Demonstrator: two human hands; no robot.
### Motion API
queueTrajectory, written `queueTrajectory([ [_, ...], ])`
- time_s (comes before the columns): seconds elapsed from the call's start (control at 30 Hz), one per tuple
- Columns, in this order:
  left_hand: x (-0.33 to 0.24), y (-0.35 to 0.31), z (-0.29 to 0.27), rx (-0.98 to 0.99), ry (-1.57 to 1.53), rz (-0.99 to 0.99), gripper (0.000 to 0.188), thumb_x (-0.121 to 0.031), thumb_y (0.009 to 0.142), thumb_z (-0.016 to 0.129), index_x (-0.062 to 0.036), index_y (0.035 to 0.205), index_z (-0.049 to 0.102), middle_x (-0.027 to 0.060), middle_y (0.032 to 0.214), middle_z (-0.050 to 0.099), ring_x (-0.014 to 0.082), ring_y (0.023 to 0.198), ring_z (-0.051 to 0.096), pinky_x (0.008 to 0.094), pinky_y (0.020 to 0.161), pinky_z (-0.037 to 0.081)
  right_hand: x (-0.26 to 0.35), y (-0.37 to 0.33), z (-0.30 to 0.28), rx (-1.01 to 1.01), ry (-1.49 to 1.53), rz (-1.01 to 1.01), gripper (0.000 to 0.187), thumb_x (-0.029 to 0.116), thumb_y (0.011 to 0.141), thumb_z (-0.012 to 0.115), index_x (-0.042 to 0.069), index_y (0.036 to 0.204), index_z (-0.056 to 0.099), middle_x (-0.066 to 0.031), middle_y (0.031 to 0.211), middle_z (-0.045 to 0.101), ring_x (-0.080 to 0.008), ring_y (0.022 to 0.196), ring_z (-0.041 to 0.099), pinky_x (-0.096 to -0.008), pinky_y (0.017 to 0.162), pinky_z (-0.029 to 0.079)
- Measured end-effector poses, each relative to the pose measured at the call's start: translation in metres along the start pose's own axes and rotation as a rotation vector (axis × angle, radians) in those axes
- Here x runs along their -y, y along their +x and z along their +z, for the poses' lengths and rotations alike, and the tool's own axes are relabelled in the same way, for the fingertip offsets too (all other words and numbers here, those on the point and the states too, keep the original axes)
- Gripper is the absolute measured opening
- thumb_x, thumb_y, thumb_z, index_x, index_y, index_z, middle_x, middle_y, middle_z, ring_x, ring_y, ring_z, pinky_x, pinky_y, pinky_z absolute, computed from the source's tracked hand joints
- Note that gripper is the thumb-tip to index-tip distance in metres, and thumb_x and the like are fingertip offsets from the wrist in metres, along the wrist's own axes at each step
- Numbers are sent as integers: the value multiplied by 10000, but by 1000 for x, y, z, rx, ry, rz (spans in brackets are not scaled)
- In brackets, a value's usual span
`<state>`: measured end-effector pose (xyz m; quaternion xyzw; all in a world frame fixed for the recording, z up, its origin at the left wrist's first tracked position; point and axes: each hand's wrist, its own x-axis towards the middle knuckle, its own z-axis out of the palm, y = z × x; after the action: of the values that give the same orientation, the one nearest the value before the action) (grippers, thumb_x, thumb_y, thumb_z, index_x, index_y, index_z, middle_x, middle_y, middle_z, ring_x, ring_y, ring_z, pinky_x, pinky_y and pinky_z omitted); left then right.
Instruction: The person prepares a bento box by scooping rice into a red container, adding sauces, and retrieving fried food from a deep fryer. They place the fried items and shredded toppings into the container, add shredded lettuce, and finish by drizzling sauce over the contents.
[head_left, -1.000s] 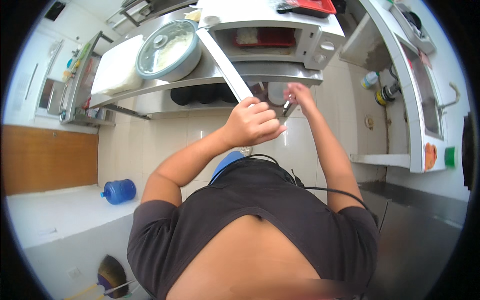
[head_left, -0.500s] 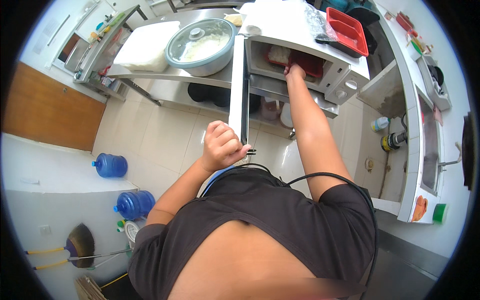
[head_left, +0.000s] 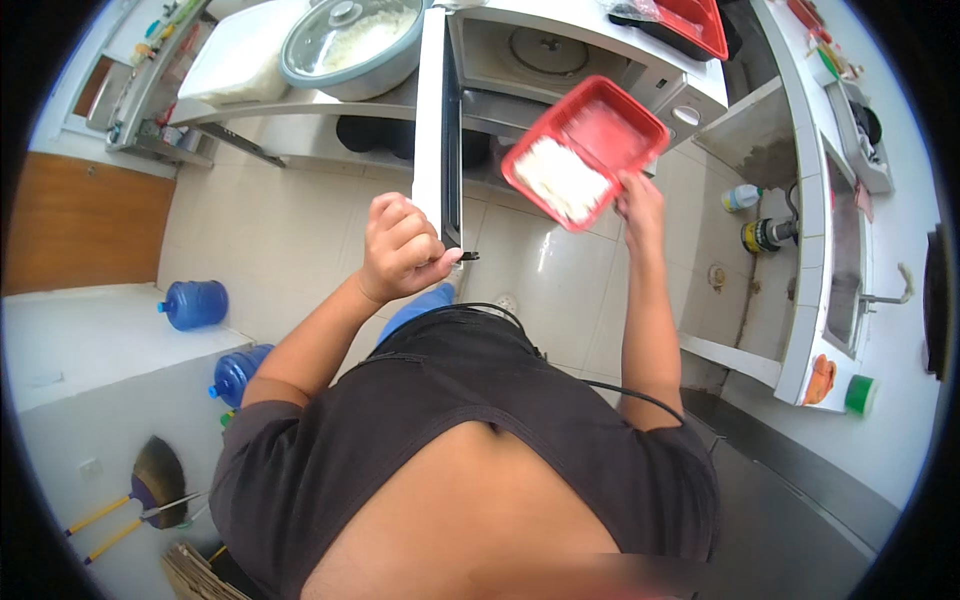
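Observation:
My right hand [head_left: 639, 203] grips the near right edge of a red divided tray [head_left: 618, 128], which is tilted a little in front of the microwave [head_left: 655, 88]. White rice [head_left: 563, 182] fills one compartment of it; the other looks bare. Beside the outer edge of the swung-out microwave door [head_left: 430, 130], my left hand [head_left: 402, 248] is closed with curled fingers, its thumb against the edge. Inside the microwave a round turntable [head_left: 548, 50] shows, with nothing on it.
A lidded grey pot [head_left: 345, 75] of rice and a white block-shaped container [head_left: 232, 62] stand on the steel table left of the door. More red trays [head_left: 690, 25] lie on the microwave. To the right is a sink counter [head_left: 815, 300]; blue water jugs [head_left: 195, 305] stand at left.
My right hand has drawn the red tray out of the microwave, toward me. The left hand stays at the door's edge. The whole view has shifted, and the turntable has come into sight.

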<state>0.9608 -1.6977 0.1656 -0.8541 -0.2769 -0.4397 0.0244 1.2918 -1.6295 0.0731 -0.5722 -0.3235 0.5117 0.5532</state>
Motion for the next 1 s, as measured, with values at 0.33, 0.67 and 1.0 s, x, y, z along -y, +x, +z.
queueTrajectory([
  [0.33,-18,24,45,168,-306,50,329,-275,750,650,-188,1052,552,50,1155,487,233,1196,394,484,989,273,9,-163,-126,-298,-652,-49,198,153,825,528,-22,888,594,-33,768,588,-114,677,498,-278,604,412],
  [0.67,126,-209,-57,699,-697,-825,451,-331,847,577,-143,1241,465,135,1309,405,276,1261,337,546,1022,248,-70,-185,113,-140,-630,-61,167,146,824,539,0,750,569,6,639,512,-77,568,425,-241,498,338],
  [1.0,259,-293,-262,-187,-1833,-1358,730,-594,868,372,-83,1381,278,107,1414,320,232,1292,326,437,1068,258,-54,-133,533,611,-355,76,110,135,843,549,34,832,592,30,602,505,-46,464,396,-193,434,308],
])
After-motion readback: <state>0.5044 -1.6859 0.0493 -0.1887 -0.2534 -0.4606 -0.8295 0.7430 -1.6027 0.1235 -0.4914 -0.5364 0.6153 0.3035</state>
